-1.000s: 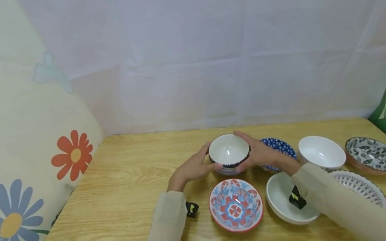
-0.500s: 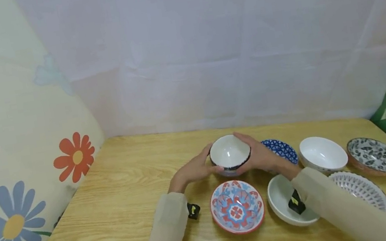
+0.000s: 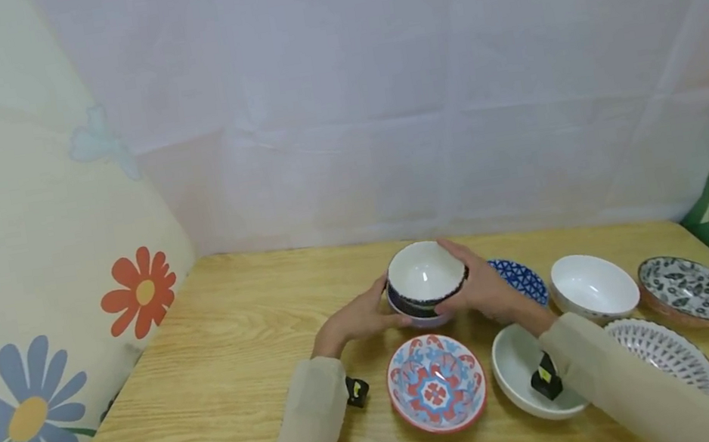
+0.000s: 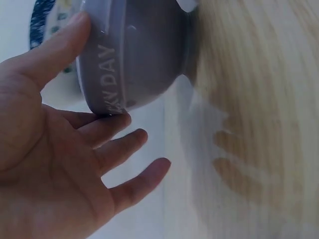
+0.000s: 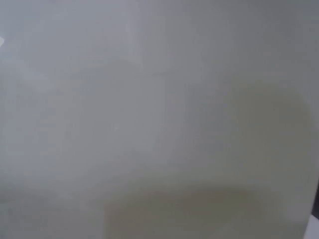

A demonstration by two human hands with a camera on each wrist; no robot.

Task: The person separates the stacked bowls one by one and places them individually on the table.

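A bowl with a white inside and dark patterned outside (image 3: pixel 426 271) sits tilted in the top of a greyish-purple bowl (image 3: pixel 427 321). My right hand (image 3: pixel 490 291) grips the patterned bowl from the right, its fingers spread along the side. On the other side, my left hand (image 3: pixel 360 316) holds the purple bowl between thumb and fingertips. Lettering ending in "DAY" runs round that purple bowl (image 4: pixel 149 55) in the left wrist view, where the other fingers are spread beneath it. The right wrist view has only a blurred pale surface.
Closer to me is a red-and-blue flower-patterned bowl (image 3: pixel 438 392), with a pale grey-green bowl (image 3: pixel 518 372) beside it. Rightward stand a blue lattice bowl (image 3: pixel 520 280), a white bowl (image 3: pixel 589 285), a grey-hatched bowl (image 3: pixel 666 350) and a black-and-white leaf bowl (image 3: pixel 691 287). White cloth hangs behind.
The patterned bowl has risen slightly and shifted right with my right hand, and more of its dark outside shows above the purple bowl. My left hand has stayed nearly in place.
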